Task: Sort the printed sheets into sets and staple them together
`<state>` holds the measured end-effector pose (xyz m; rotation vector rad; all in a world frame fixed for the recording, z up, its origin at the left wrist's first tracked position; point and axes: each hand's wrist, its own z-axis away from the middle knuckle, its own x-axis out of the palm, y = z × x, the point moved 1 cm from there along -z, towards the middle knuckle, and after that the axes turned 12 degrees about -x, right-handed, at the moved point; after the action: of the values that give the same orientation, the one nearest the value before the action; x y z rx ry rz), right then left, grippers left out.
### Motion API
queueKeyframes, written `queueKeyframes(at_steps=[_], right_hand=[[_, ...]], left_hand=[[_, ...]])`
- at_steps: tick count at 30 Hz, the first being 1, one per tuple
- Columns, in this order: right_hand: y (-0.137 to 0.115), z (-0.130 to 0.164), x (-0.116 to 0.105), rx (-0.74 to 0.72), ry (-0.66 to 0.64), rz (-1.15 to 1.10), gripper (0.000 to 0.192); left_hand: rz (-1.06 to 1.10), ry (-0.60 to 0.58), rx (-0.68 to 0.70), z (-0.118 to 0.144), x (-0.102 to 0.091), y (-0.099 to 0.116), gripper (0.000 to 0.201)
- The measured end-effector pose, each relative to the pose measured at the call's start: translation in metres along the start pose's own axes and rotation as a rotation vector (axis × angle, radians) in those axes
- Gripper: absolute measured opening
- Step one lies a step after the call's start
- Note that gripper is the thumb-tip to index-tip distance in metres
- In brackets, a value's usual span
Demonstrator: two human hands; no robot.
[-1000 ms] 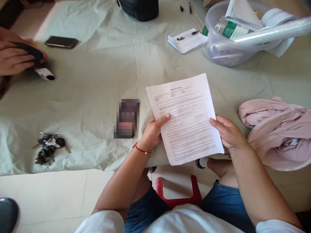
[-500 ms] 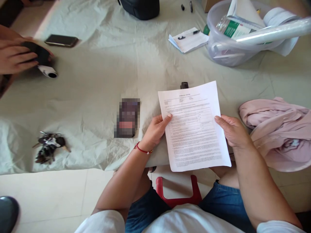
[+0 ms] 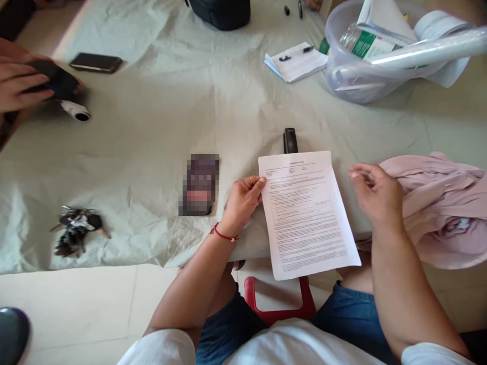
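My left hand [image 3: 245,197] pinches the left edge of a printed sheet of paper [image 3: 310,218] between thumb and fingers. The sheet tilts over the table's front edge, its text facing me. My right hand [image 3: 376,192] is off the paper, in the air to its right, fingers loosely curved and apart with nothing in them. Just beyond the sheet's top edge lies a black stapler [image 3: 290,140], its near end hidden by the paper. A phone [image 3: 200,185], its screen blurred out, lies left of my left hand.
A bunch of keys [image 3: 78,228] lies front left and pink cloth [image 3: 441,203] at the right. A clear plastic tub [image 3: 353,83] holds rolls and papers, beside notepaper [image 3: 297,68] with a pen. At far left, another person's hand [image 3: 23,83] touches a dark device.
My right hand has let go of the sheet and moved slightly right and up. The sheet has come down a little towards me, showing more of the stapler.
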<state>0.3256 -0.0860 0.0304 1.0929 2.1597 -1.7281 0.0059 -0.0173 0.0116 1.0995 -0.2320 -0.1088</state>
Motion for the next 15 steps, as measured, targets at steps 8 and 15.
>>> queueKeyframes(at_steps=[8,15], right_hand=[[-0.082,-0.018,0.060,-0.509,-0.143,0.134,0.040],[-0.098,-0.030,0.099,-0.633,-0.407,0.310,0.047]], left_hand=[[-0.041,-0.110,-0.058,0.002,0.001,0.002,0.058],[-0.062,-0.167,-0.039,0.004,0.003,0.002,0.058]])
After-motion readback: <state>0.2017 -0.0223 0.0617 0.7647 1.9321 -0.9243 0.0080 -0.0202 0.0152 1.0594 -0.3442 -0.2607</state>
